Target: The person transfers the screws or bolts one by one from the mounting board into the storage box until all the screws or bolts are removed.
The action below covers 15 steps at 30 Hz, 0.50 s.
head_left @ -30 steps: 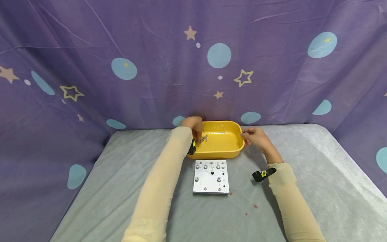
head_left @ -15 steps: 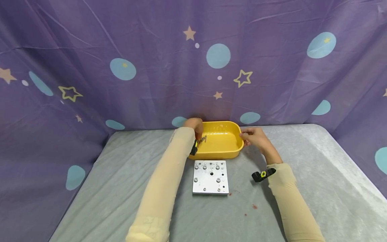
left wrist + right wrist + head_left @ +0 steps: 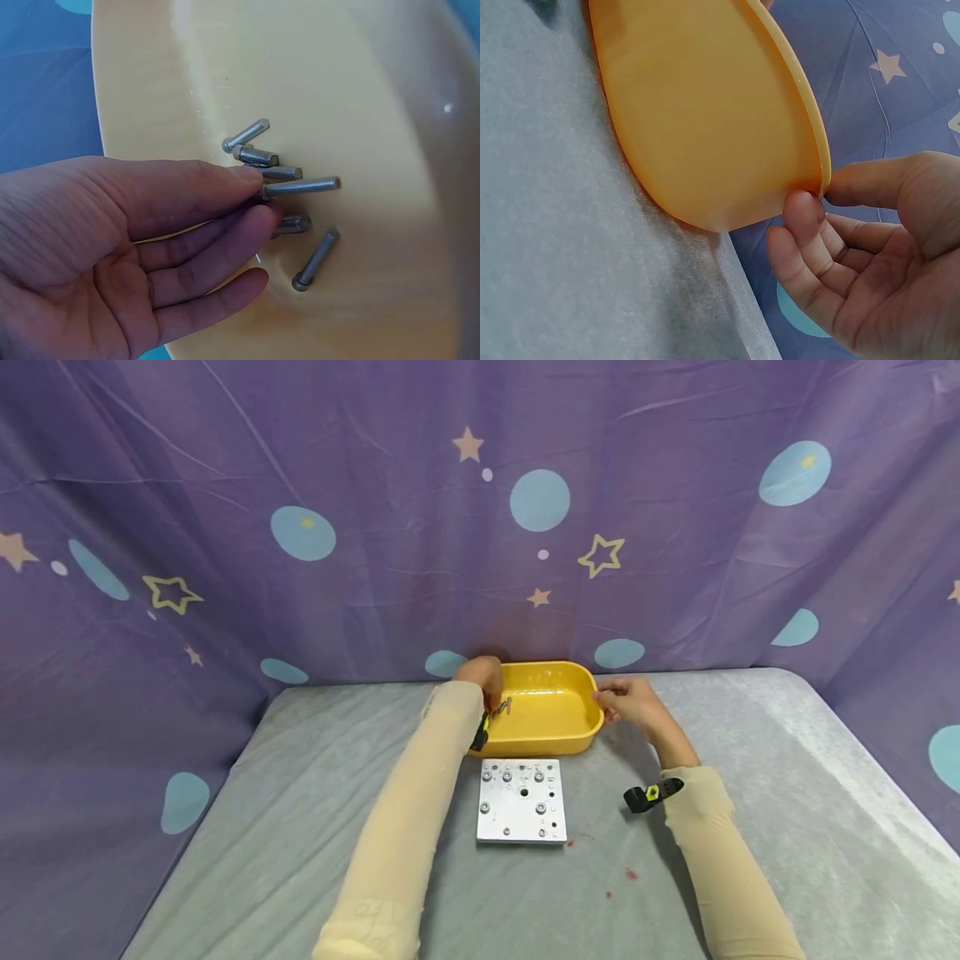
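Observation:
My left hand [image 3: 150,240] reaches into the left end of a yellow tray [image 3: 555,745]. Between thumb and forefinger it pinches the head end of a metal bolt [image 3: 307,186], whose shank points away from the palm. Several similar loose bolts [image 3: 319,259] lie around the fingertips on the tray floor; some are partly hidden behind the hand. On the tray's right side, my right hand [image 3: 877,247] grips the rim between thumb and fingers. In front of the tray lies a square silver metal plate [image 3: 517,818] with bolt heads and holes in it.
The grey cloth-covered table [image 3: 322,827] carries the tray and plate. A purple patterned curtain [image 3: 420,527] hangs right behind the tray. Small red marks [image 3: 632,874] show on the cloth right of the plate.
My left hand has shifted slightly within the tray's left end. The right hand keeps its grip on the rim, and the whole view has drifted a little.

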### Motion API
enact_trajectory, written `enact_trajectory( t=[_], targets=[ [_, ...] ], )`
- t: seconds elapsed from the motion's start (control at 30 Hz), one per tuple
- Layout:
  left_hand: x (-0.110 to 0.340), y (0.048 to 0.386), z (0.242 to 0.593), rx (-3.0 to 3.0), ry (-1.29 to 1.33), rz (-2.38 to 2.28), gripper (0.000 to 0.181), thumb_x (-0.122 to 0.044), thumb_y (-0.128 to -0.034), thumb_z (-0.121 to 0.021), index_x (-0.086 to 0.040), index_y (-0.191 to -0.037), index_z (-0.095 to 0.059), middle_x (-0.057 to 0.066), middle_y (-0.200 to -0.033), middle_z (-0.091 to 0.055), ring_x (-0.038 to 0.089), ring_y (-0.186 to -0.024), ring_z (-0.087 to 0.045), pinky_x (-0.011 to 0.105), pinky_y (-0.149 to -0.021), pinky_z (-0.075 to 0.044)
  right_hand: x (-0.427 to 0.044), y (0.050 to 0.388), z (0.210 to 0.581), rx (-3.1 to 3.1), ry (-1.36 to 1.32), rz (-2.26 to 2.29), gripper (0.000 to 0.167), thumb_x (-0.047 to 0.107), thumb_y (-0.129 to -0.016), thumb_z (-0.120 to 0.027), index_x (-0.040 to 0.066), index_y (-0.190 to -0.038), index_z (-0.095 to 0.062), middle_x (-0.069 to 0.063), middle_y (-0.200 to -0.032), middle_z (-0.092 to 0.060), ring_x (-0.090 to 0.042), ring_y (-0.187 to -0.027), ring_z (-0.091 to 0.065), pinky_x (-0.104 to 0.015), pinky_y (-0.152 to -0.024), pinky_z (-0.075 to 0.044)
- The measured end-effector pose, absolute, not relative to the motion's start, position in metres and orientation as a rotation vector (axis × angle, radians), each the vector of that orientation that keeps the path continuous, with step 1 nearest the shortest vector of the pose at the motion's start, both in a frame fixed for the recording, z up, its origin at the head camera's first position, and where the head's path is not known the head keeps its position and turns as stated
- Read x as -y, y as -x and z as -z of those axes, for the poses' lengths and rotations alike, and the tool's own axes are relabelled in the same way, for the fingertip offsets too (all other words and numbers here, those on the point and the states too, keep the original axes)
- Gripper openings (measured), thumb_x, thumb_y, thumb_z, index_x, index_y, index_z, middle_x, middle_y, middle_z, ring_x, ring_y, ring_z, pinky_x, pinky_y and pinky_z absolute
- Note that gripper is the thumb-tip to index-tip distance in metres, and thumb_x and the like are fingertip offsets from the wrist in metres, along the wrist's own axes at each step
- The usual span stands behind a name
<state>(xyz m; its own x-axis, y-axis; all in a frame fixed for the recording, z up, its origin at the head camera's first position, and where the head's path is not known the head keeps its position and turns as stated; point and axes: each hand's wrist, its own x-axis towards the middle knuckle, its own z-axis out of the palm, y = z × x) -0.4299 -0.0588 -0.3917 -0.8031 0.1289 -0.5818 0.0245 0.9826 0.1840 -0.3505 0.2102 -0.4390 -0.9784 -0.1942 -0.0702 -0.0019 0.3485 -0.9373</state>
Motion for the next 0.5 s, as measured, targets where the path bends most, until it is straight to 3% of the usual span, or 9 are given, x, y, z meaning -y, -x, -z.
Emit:
enact_trajectory(
  t=[0.17, 0.33, 0.5],
  targets=[
    [0.058, 0.424, 0.393, -2.567, -0.097, -0.222, 0.007, -0.004, -0.0877, -0.072, 0.000, -0.092, -0.077, 0.010, -0.083, -0.076, 0.020, -0.075, -0.071, 0.028, -0.071, -0.058, -0.211, 0.350, 0.440, -2.439, 0.180, 1.694, 0.036, 0.009, -0.100, -0.058, -0.017, -0.124, -0.060, -0.014, -0.089, -0.069, -0.008, -0.065, -0.061, -0.028, -0.065, -0.059],
    [0.057, 0.415, 0.390, -2.605, -0.067, -0.221, 0.007, -0.005, -0.0874, -0.075, -0.001, -0.093, -0.076, 0.007, -0.078, -0.070, 0.017, -0.068, -0.064, 0.026, -0.064, -0.055, -0.210, 0.350, 0.439, -2.443, 0.171, 1.690, 0.036, 0.010, -0.099, -0.059, -0.016, -0.124, -0.060, -0.012, -0.088, -0.069, -0.008, -0.065, -0.061, -0.030, -0.066, -0.059],
    [0.055, 0.413, 0.389, -2.607, -0.050, -0.195, 0.012, -0.006, -0.0885, -0.075, -0.002, -0.100, -0.073, 0.007, -0.084, -0.066, 0.017, -0.069, -0.060, 0.025, -0.061, -0.052, -0.209, 0.350, 0.438, -2.440, 0.168, 1.685, 0.036, 0.010, -0.100, -0.059, -0.016, -0.124, -0.060, -0.016, -0.092, -0.069, -0.008, -0.065, -0.061, -0.030, -0.066, -0.059]
  ],
)
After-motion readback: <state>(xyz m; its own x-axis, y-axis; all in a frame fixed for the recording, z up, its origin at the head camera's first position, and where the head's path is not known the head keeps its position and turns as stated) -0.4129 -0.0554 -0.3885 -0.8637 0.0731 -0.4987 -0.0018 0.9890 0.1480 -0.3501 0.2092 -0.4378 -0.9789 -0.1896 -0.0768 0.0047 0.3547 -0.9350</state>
